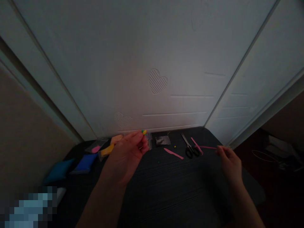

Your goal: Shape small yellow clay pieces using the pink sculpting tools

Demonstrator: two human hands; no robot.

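Note:
My left hand (pixel 129 152) is raised above a dark table (pixel 166 183) and pinches a tiny yellow and green clay piece (pixel 144 132) at its fingertips. My right hand (pixel 229 161) hovers at the table's right side, its fingertips on the end of a thin pink stick tool (pixel 207 147) that lies toward the scissors. Whether the stick is lifted or resting, I cannot tell.
Black-handled scissors (pixel 190 147) and a pink modelling knife (pixel 173 153) lie at the table's back. Small plastic bags (pixel 162 140) sit near the wall. Clay packets in pink (pixel 96 148), yellow (pixel 106 150), blue (pixel 84 163) and teal (pixel 58 171) lie at the left. A white heart-patterned panel (pixel 158 80) stands behind.

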